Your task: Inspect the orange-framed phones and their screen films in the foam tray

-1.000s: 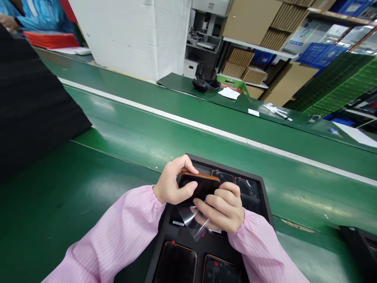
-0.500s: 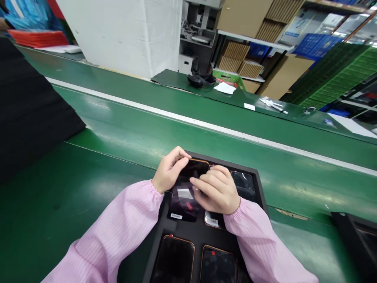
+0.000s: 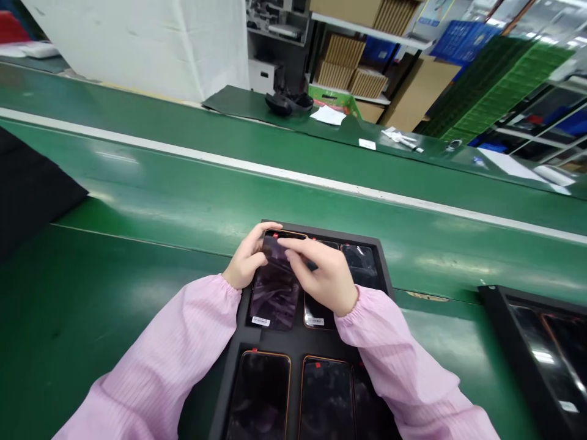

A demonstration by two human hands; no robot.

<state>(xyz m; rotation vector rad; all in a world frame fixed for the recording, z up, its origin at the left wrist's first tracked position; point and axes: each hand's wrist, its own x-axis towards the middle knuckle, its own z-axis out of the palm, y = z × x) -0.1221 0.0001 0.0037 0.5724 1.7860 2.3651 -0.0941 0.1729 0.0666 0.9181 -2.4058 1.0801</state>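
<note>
A black tray (image 3: 387,269) lies on the green belt in front of me, with several dark phones in its slots. Both my hands work on the orange-edged phone (image 3: 274,292) in the tray's far left slot. My left hand (image 3: 244,261) curls round that phone's upper left edge. My right hand (image 3: 323,278) reaches across its top end, fingers together and pressed on the clear film (image 3: 275,253) that covers the screen. Two more phones (image 3: 259,394) lie in the near slots between my pink sleeves.
A second black tray (image 3: 527,324) with phones sits at the right edge. A stack of black foam (image 3: 27,189) lies at the left. A white rail (image 3: 321,183) crosses the belt. Behind it stand cardboard boxes, green trays (image 3: 486,85) and a white block (image 3: 137,43).
The phone has come down from my hands into the far left slot. The loose film that hung from my right fingers now lies on its screen. The view has shifted right.
</note>
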